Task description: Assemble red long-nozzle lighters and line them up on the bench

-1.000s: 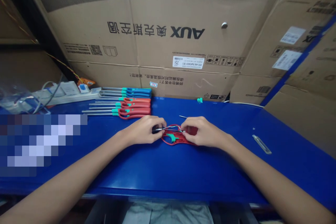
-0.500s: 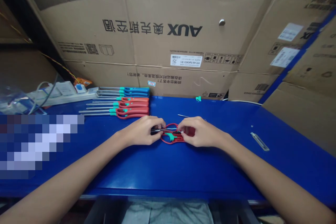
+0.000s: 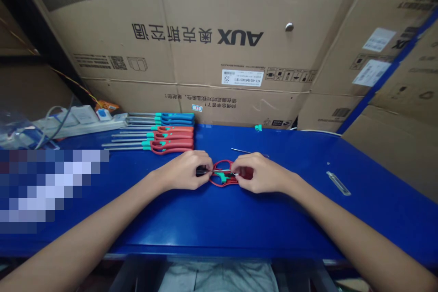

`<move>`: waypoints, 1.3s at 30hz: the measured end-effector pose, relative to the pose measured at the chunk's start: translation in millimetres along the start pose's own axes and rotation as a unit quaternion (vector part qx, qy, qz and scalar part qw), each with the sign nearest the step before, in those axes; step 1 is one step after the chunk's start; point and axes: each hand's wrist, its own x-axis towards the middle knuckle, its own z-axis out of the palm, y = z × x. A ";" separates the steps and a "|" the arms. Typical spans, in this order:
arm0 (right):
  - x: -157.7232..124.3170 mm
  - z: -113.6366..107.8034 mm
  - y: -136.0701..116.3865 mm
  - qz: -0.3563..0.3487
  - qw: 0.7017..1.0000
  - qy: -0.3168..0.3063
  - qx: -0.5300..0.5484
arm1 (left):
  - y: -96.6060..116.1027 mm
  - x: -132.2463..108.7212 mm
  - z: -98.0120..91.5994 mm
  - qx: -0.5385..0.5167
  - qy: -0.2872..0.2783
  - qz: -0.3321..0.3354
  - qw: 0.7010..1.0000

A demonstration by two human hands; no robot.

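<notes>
An opened red lighter casing (image 3: 222,184) with a green trigger (image 3: 222,176) lies on the blue table between my two hands. My left hand (image 3: 190,171) is closed in a pinch on a dark part at the casing's left end. A thin pale wire (image 3: 222,170) runs from there across the casing to the right. My right hand (image 3: 256,172) is pinched at the casing's right side, near a small white piece; its fingertips partly hide what they hold.
Several blue and red lighters (image 3: 174,135) lie in a row at the back left, near a white power strip (image 3: 85,123). A thin metal rod (image 3: 241,150) lies behind my right hand. A clear tube (image 3: 338,183) rests at the right. Cardboard (image 3: 205,64) stands behind.
The pale wire between my hands looks straighter and tighter than before. Both hands keep nearly the same place, with only small finger movements.
</notes>
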 end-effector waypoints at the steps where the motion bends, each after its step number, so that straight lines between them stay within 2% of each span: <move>1: 0.1 0.3 0.3 0.003 1.000 -0.005 -0.001 | 0.0 0.3 0.1 0.000 0.000 0.001 1.000; 10: 1.0 -0.5 -2.2 0.024 0.999 -0.033 0.006 | 0.8 0.0 -1.3 0.004 -0.006 0.000 1.000; 25: 1.6 -0.5 -3.8 0.041 0.998 -0.037 0.026 | 11.2 2.2 1.3 -0.009 -0.013 -0.006 1.000; 39: 1.6 -2.8 -6.7 0.063 0.995 -0.058 0.044 | 21.1 7.0 12.9 -0.020 0.018 0.001 1.000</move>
